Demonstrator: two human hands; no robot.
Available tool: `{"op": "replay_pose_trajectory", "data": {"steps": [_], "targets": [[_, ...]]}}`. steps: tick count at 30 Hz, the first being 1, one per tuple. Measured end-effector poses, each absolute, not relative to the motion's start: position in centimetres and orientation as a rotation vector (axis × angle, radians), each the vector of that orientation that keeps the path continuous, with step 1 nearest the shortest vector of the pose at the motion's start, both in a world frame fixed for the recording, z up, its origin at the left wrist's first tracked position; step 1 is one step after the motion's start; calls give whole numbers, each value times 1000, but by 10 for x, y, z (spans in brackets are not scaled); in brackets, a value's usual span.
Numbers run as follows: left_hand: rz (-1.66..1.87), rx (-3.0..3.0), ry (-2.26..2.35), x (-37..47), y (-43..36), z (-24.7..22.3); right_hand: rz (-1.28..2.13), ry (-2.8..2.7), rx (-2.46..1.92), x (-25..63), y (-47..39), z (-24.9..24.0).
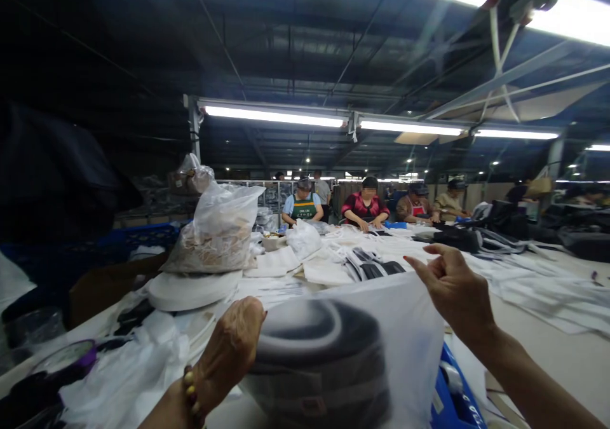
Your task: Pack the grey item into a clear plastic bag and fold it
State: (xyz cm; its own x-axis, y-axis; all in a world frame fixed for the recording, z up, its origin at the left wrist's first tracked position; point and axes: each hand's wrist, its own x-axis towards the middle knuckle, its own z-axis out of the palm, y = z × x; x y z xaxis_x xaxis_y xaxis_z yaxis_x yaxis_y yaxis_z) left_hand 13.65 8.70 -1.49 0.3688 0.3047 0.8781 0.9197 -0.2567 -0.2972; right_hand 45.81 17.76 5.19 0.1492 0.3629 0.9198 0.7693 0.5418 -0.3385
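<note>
A translucent white plastic bag [414, 346] is stretched between my two hands, its top edge fairly straight. Inside or behind its film shows a rounded dark grey item [328, 365] with a pale curved band; its kind is blurred. My left hand [233, 337], a beaded bracelet at the wrist, is closed on the bag's left side. At the upper right corner is my right hand [455, 289], fingers curled against the bag's edge, thumb and forefinger tips a little apart. Below the right side of the bag a blue bin [452, 391] partly shows.
Crumpled white plastic [128, 365] and a purple-edged tape roll [67, 356] lie at left. Behind them a full clear sack [214, 232] stands on a round white stack [193, 289]. White pieces and black-and-white striped items [374, 267] cover the table; several people sit across it.
</note>
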Motion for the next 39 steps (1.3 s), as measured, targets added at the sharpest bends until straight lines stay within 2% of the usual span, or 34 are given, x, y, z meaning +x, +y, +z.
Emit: {"op": "replay_pose_trajectory", "data": {"steps": [5, 8, 11, 14, 17, 22, 29, 39], "targets": [[-895, -1790, -1053, 135, 91, -15, -204, -1446, -1229, 494, 192, 49], [-897, -1776, -1060, 136, 92, -15, -398, -1377, -1246, 508, 184, 53], [-895, -1788, -1061, 137, 91, -13, -684, -1593, -889, 486, 162, 62], [-899, -1804, -1077, 139, 91, -12, -718, -2085, -484, 441, 146, 63], [-891, -1793, -1069, 139, 92, -13, -635, -2306, -403, 408, 150, 51], [-939, -1809, -1062, 135, 91, -14, -502, -2265, -392, 399, 166, 27], [-845, -1883, -948, 116, 84, -4, -622, -2180, -341, 398, 162, 20], [-755, -2119, -1090, 108, 88, 9, -738, -2224, -273, 408, 166, 25]]}}
